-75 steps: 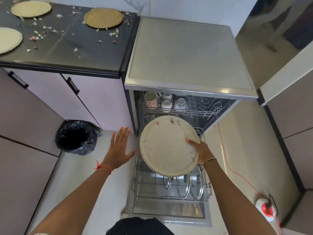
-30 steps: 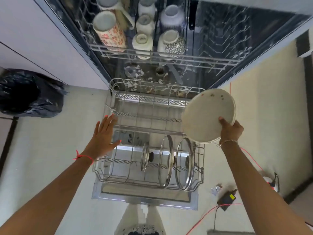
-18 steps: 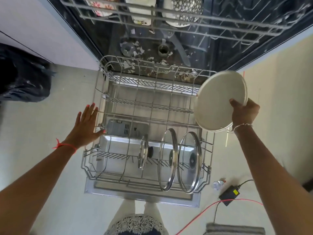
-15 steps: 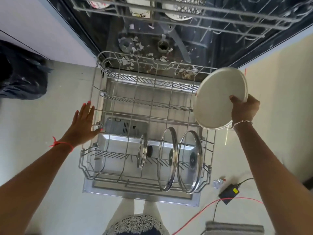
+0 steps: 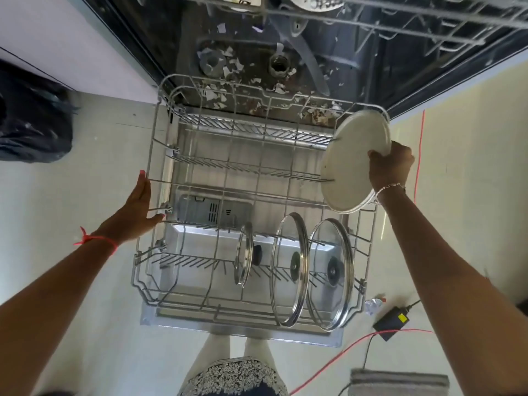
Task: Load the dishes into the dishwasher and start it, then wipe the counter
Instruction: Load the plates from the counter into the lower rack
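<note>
The dishwasher's lower rack (image 5: pixel 154 155) is pulled out over the open door. My right hand (image 5: pixel 390 167) grips a cream round plate (image 5: pixel 351 164) by its right rim, tilted nearly on edge at the rack's right side, its lower edge among the tines. My left hand (image 5: pixel 140 207) rests with straight fingers against the rack's left side wire. Three glass lids (image 5: pixel 288 270) stand upright in the rack's near rows. The upper rack (image 5: pixel 400 21) with cups is partly cut off at the top.
Food scraps litter the dishwasher floor (image 5: pixel 228 67). A black bin bag (image 5: pixel 31 124) stands at the left. A black adapter (image 5: pixel 393 321) with a red cable (image 5: pixel 337 355) lies on the floor at the right, near a grey cloth (image 5: pixel 400 384).
My right hand has lowered the plate into the rack's right side and turned it more on edge. My left hand has moved up to the rack's left wire. The camera has moved closer.
</note>
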Available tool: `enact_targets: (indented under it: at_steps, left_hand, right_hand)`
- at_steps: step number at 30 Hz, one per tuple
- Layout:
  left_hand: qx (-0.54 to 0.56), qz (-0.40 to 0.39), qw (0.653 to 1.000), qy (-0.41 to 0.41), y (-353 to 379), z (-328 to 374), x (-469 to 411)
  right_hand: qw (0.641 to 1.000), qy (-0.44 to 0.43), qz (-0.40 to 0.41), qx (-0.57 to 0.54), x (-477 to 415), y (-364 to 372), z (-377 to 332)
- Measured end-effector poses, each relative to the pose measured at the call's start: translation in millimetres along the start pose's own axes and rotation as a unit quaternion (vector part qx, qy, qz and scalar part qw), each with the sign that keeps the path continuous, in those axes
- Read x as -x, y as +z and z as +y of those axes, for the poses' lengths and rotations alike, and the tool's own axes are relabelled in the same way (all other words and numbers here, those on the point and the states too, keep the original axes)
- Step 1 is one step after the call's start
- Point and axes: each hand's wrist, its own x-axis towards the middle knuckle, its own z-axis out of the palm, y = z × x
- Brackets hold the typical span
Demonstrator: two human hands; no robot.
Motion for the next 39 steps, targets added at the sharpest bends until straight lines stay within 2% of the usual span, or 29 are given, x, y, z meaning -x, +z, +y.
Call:
enact_targets:
  at_steps: [10,17,19,22,25,28,39]
  left_hand:
    - [0.013,-0.003,1.000,0.006,-0.1,4.5,2.9]
    - [-0.040,0.020,0.998,0.038,-20.4,14.3,13.2]
    - [-0.068,0.026,0.996,0.048,-29.1,20.6,19.4]
    - [-0.084,0.026,0.995,0.054,-42.6,33.5,31.5]
    - [-0.091,0.038,0.993,0.061,-57.4,51.9,47.5]
    - [-0.104,0.041,0.992,0.063,-70.8,71.8,63.1]
    - [-0.133,0.089,0.983,0.087,-112.2,141.1,156.8]
  right_hand:
    - [0.998,0.035,0.029,-0.045,11.7,4.1,0.9]
    - [0.998,0.043,-0.007,-0.042,23.0,-13.6,6.0]
    - [1.000,0.016,-0.015,-0.007,33.4,-22.7,1.5]
    - [0.993,-0.072,-0.025,0.094,50.2,-33.9,-8.3]
    - [0.971,-0.159,-0.086,0.159,67.6,-43.2,-19.7]
    - [0.950,-0.200,-0.141,0.194,86.9,-49.9,-33.4]
    - [0.873,-0.303,-0.243,0.295,187.7,-90.7,-106.3]
